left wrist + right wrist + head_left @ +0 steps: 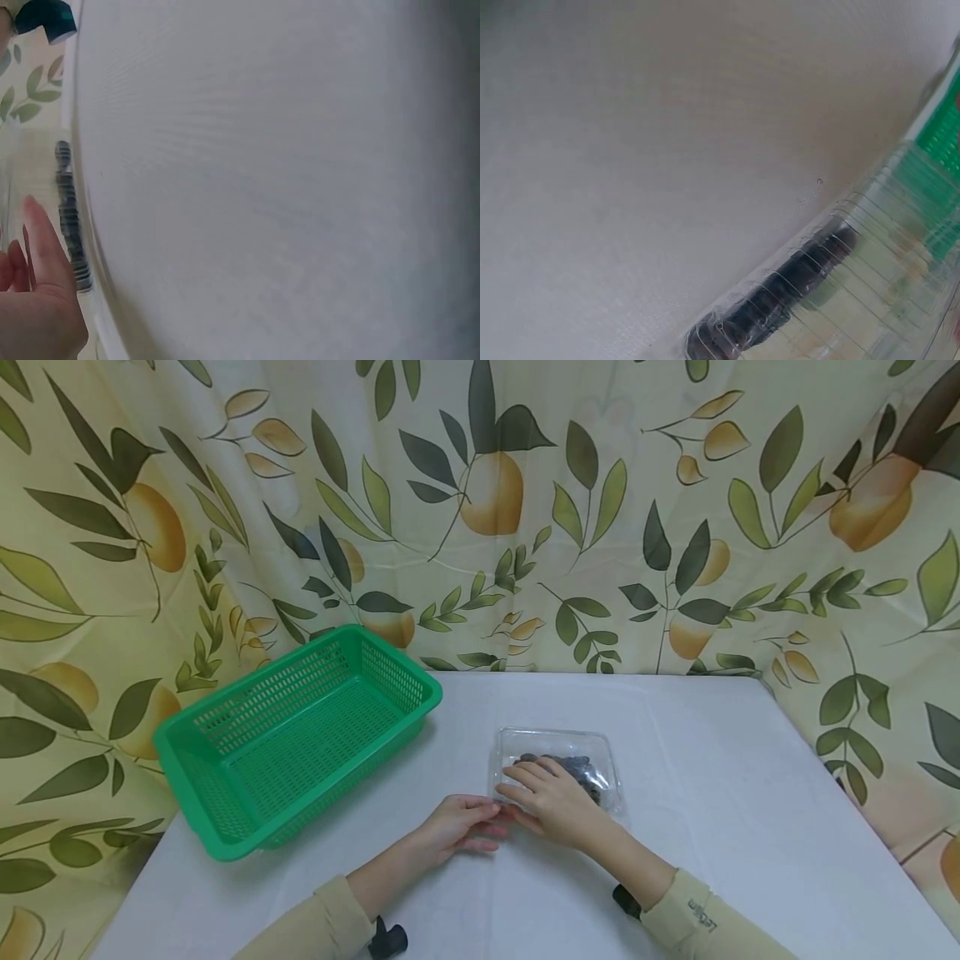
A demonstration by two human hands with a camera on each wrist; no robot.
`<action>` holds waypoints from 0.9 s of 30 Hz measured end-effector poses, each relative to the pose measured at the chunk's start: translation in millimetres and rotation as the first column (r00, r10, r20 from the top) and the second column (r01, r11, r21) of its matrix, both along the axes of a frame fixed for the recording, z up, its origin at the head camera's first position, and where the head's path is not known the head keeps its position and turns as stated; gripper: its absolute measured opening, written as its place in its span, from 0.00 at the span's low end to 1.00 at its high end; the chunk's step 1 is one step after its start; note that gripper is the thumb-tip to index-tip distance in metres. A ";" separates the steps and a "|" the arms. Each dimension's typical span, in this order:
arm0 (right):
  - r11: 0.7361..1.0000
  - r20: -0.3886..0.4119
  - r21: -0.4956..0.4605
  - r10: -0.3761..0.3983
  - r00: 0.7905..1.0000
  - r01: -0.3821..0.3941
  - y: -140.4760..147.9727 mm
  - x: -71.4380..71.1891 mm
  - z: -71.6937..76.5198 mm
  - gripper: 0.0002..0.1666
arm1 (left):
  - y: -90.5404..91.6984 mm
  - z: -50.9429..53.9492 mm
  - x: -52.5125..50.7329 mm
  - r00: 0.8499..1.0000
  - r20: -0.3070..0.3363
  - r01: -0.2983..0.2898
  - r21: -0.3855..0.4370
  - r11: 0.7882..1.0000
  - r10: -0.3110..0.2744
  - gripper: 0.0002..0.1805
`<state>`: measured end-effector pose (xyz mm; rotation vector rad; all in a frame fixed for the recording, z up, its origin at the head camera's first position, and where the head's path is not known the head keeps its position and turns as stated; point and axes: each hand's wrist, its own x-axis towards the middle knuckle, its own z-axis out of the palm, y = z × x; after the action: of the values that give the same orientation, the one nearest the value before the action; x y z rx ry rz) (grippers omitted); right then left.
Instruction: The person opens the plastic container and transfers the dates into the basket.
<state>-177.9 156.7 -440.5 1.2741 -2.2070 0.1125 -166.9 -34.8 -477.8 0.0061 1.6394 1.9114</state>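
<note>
On the white table sits a clear plastic box (611, 785) with ridged sides. Dark round fruit (577, 766), like blueberries or small grapes, lies low inside it; the right wrist view shows the fruit (780, 296) through the wall. My right hand (558, 802) rests over the top of the box with its fingers spread, hiding part of the fruit. At the front left corner of the box is my left hand (457, 828), its fingers extended and close to the right thumb. In the left wrist view, one straight finger (46, 247) lies beside the box wall.
A green perforated plastic basket (420, 714) stands at the left of the table, angled, with nothing in it. A curtain (510, 568) printed with fruit and leaves hangs behind the table (697, 760) and at both sides.
</note>
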 end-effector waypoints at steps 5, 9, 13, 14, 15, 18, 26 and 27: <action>1.000 0.008 0.007 -0.008 1.000 0.008 -0.1 -0.5 0.1 0.18 | 2.6 0.2 1.4 0.999 -0.037 -0.020 0.000 1.000 0.020 0.16; 1.000 0.001 0.002 -0.002 1.000 0.002 -0.8 -1.3 0.0 0.18 | 5.0 1.0 3.1 0.997 -0.063 -0.052 -0.011 0.999 0.051 0.16; 1.000 0.002 -0.003 0.000 1.000 0.000 -0.8 -2.2 -1.1 0.18 | 6.8 2.0 4.4 0.993 -0.080 -0.088 -0.038 0.995 0.085 0.15; 1.000 0.005 -0.004 0.001 1.000 -0.001 -1.0 -2.4 -1.4 0.17 | 7.1 2.3 4.5 0.993 -0.079 -0.096 -0.044 0.994 0.092 0.15; 1.000 0.007 -0.006 0.004 1.000 -0.004 -1.1 -2.7 -1.9 0.17 | 7.4 2.4 4.4 0.992 -0.078 -0.099 -0.045 0.994 0.096 0.15; 1.000 -0.004 -0.015 0.019 1.000 -0.019 -1.4 -3.7 -4.0 0.14 | 7.6 2.5 4.5 0.992 -0.077 -0.106 -0.043 0.993 0.102 0.15; 0.999 -0.095 -0.028 0.040 0.995 -0.043 -2.0 -5.1 -8.1 0.10 | 8.7 -0.5 4.1 0.993 -0.047 -0.114 -0.025 0.993 0.113 0.15; 0.999 -0.098 -0.023 0.038 0.994 -0.041 -2.2 -4.8 -8.1 0.10 | 8.9 -0.7 4.0 0.993 -0.044 -0.113 -0.024 0.993 0.112 0.15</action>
<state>-182.7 154.5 -448.6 1.2826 -2.0918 0.0907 -162.9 -25.9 -478.5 -0.0582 1.7259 1.9858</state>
